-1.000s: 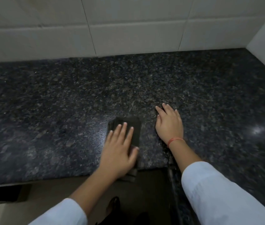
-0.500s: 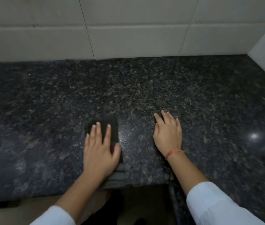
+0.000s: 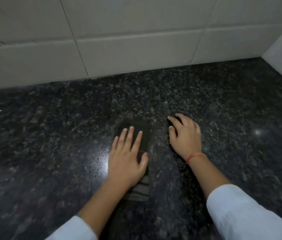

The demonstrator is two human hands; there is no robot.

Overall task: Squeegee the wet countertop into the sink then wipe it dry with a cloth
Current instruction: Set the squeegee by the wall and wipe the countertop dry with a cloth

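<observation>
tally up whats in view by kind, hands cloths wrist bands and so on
hands: 2, left hand pressing on the cloth, right hand on the countertop
cloths: 1, dark cloth
wrist bands: 1, orange wrist band
countertops: 1
total: 5

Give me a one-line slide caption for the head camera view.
Left hand presses a dark cloth flat on the speckled granite countertop; right hand rests beside it.

The left hand [image 3: 127, 160] hides most of the blurred dark cloth [image 3: 141, 135]
</observation>
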